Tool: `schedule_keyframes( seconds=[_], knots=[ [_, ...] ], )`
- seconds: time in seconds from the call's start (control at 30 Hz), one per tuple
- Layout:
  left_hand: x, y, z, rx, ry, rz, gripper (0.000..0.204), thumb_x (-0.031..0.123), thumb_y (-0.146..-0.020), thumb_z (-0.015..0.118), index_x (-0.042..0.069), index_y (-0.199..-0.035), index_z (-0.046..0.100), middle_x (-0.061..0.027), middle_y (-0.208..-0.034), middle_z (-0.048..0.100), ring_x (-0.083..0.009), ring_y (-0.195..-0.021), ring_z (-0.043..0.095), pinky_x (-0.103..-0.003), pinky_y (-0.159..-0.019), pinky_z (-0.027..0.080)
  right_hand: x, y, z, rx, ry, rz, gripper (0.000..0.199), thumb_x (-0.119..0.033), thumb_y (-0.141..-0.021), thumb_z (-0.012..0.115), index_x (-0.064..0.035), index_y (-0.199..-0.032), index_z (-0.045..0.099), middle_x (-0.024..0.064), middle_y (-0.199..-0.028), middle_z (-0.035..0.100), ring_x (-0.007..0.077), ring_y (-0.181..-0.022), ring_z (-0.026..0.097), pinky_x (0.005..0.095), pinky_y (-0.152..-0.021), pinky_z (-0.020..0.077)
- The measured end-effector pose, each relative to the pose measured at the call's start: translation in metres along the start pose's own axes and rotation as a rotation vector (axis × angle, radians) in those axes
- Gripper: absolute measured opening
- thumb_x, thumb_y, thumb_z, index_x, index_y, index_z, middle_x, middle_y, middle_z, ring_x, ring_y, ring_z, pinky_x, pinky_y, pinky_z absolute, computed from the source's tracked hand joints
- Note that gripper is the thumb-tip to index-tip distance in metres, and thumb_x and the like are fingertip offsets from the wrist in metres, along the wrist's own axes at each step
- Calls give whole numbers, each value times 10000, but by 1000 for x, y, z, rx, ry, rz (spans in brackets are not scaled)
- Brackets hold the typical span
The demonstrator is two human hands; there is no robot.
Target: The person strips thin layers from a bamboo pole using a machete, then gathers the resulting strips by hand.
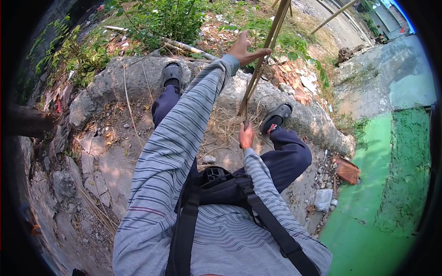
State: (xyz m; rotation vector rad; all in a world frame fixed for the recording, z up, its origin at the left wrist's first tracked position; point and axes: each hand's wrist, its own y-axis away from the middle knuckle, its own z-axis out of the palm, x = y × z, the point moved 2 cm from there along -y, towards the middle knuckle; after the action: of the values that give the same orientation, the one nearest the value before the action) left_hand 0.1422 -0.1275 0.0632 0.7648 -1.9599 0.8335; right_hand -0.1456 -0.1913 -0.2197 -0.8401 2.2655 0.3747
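Note:
A long split bamboo pole slants up from between my feet, its two strips spread apart toward the top. My left hand is stretched out beside it, fingers spread, with one digit's tip against the bamboo. Low down, my right hand is closed round the dark handle of a knife. Its narrow blade points up at the pole's lower end, and the exact contact is too small to tell. Thin bamboo fibres lie scattered on the ground by my right hand.
A rough concrete ledge runs under my sandalled feet. Leafy bushes and a cut bamboo length lie beyond it. At the right are a green-painted wall, a broken tile and a plastic bag.

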Motion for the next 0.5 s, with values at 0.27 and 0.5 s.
schedule_keyframes(
  seconds=[0.27, 0.5],
  knots=[
    [-19, 1, 6, 53, 143, 191, 272, 237, -975, 673, -8, -1091, 653, -129, -980, 729, -231, -900, 729, -353, -836, 599, -20, 15, -8, -75, -2, -79, 382, -337, -969, 581, -15, -1174, 564, 319, -904, 677, 525, -881, 647, 568, -768, 495],
    [49, -27, -2, 279, 46, 409, 198, 124, -969, 616, -8, -1117, 609, -169, -954, 729, -269, -860, 747, -362, -768, 623, -53, -43, -17, -59, -146, -15, 372, -350, -969, 588, -20, -1137, 555, 306, -849, 671, 515, -829, 648, 575, -704, 489]
  ],
)
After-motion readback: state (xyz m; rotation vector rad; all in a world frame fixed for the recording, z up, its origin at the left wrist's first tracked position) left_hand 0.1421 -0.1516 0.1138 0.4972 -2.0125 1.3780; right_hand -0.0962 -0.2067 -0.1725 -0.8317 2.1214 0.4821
